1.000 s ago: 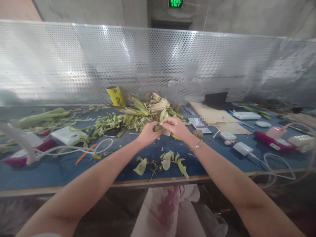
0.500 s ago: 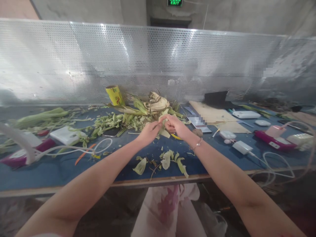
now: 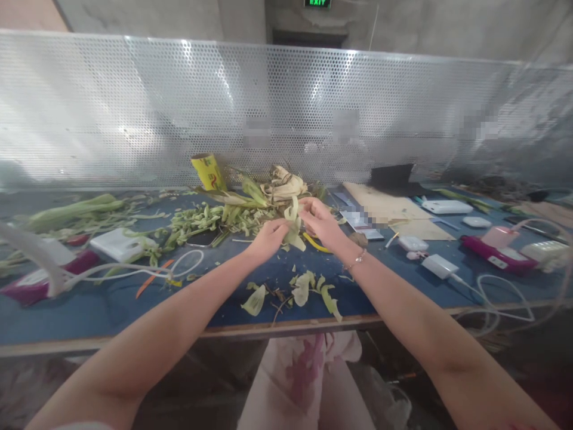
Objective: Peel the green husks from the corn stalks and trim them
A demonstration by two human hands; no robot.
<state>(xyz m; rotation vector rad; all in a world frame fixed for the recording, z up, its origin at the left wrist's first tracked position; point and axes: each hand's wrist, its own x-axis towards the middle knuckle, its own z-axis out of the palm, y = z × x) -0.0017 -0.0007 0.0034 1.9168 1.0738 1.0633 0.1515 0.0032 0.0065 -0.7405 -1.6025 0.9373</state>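
Note:
A pale green strip of husk (image 3: 293, 224) stands between my two hands over the middle of the blue table. Its lower end is pinched in the fingers of my left hand (image 3: 271, 237). From the other side, my right hand (image 3: 320, 221) has thumb and bent fingers closed at the strip's upper right edge. Just behind lies a heap of dry and green corn husks (image 3: 286, 186). Small curled green pieces (image 3: 197, 224) are piled to the left. Closer to me, several loose pale leaf pieces (image 3: 301, 291) lie near the table edge.
A yellow cardboard tube (image 3: 209, 173) leans by the perforated metal screen (image 3: 156, 113). Thick green stalks (image 3: 74, 212), a purple power strip (image 3: 54, 280) and white cables are left. Right are brown paper sheets (image 3: 385, 206), a white charger (image 3: 441, 267) and another power strip (image 3: 496, 254).
My hands have moved slightly apart, and the right fingers have uncurled somewhat. The pale strip now shows more fully between them, standing higher. The things on the table have stayed put.

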